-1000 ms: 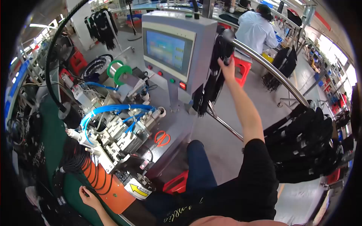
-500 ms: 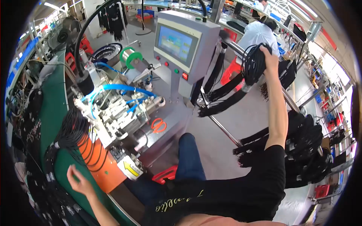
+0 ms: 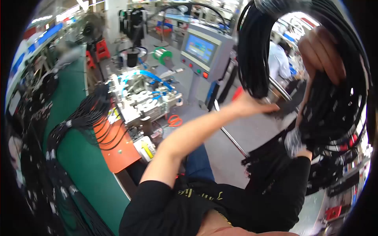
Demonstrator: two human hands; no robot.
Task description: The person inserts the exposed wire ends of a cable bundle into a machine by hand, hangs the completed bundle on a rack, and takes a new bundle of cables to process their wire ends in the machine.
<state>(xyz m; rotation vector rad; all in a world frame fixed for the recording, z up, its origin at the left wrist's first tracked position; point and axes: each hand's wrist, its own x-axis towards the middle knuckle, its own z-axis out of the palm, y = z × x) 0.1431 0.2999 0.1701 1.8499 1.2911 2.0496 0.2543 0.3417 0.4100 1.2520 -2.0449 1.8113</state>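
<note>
A looped bundle of black cables point(image 3: 254, 55) hangs large and close at the upper right, with clear wrapping point(image 3: 293, 143) around part of it. Inside the loop, the fingers of my right hand point(image 3: 321, 57) curl around the cables; its forearm is mostly hidden behind them. My left hand point(image 3: 254, 106) reaches across to the lower left end of the loop, fingers stretched out and slightly blurred. Whether it touches the cables I cannot tell. Below, more black cable bundles point(image 3: 267, 161) hang on a metal rack point(image 3: 232, 141).
A machine with blue tubes point(image 3: 145, 94) and a screen box point(image 3: 202, 51) stands ahead. Orange scissors point(image 3: 175, 120) lie beside it. Cables point(image 3: 84, 114) spread over an orange board point(image 3: 122, 155) and green table point(image 3: 88, 173) at left. A person in white point(image 3: 277, 59) is beyond.
My right hand has brought the cable bundle from the rack side up close to the camera. My left hand has swung from the green table across to the bundle. The view has shifted.
</note>
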